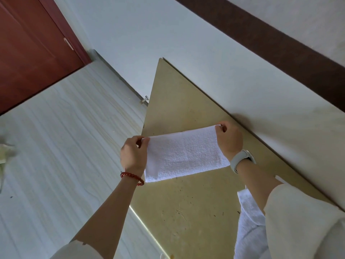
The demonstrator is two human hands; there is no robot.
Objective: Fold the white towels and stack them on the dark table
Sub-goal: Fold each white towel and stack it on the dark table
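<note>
currently the left hand (133,156) pinches the left top corner of a folded white towel (184,156), and the right hand (229,140) pinches its right top corner. towel is stretched flat between both hands, over the tan table (186,212); contact with the surface cannot be told. a second towel (248,221) lies on the table near the right forearm, partly hidden by the sleeve (298,221).

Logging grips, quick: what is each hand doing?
Left hand: closed, pinching the folded white terry towel.
Right hand: closed, pinching the same towel's other end.
</note>
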